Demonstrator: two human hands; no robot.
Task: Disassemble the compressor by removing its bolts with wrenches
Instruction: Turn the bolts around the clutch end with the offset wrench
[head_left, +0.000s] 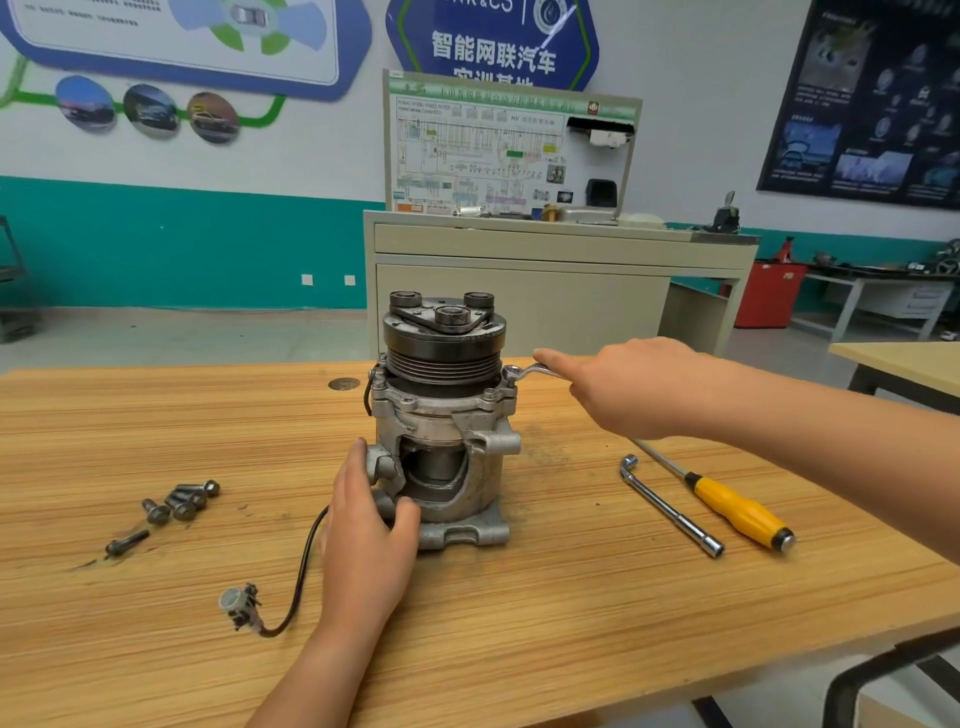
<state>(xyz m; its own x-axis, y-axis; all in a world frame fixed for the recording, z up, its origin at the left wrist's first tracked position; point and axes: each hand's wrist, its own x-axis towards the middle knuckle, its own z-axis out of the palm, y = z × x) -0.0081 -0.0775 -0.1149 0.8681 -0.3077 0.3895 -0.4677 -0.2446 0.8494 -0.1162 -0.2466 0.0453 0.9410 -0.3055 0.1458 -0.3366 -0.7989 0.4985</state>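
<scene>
The compressor (441, 426) stands upright near the middle of the wooden table (156, 426), black grooved pulley (444, 338) uppermost, its base flat on the boards. The left hand (363, 525) grips the lower left of the cast housing, fingers wrapped behind a lug and thumb laid across the front. The right hand (623, 384) is closed round the handle of a ring wrench (530, 370), forefinger stretched along the shank; the ring sits over a bolt (511, 383) on the upper right flange. Whether that bolt has backed out at all cannot be told. A cluster of loose bolts (182, 504) lies well to the left, which suggests the work is partly done. A black cable (306, 561) trails from the housing to a plug (241, 605) at the front. To the right lie an L-shaped socket wrench (670, 506) and a yellow-handled screwdriver (737, 512), side by side, neither in hand. Assessment: the unit is metal throughout, evidently heavy and rigid, and top-heavy under the pulley, so a sideways pull on the wrench may tip or spin it. The sound hold is low on the housing at the lugs, as now; the pulley may turn and the cable would strain.
</scene>
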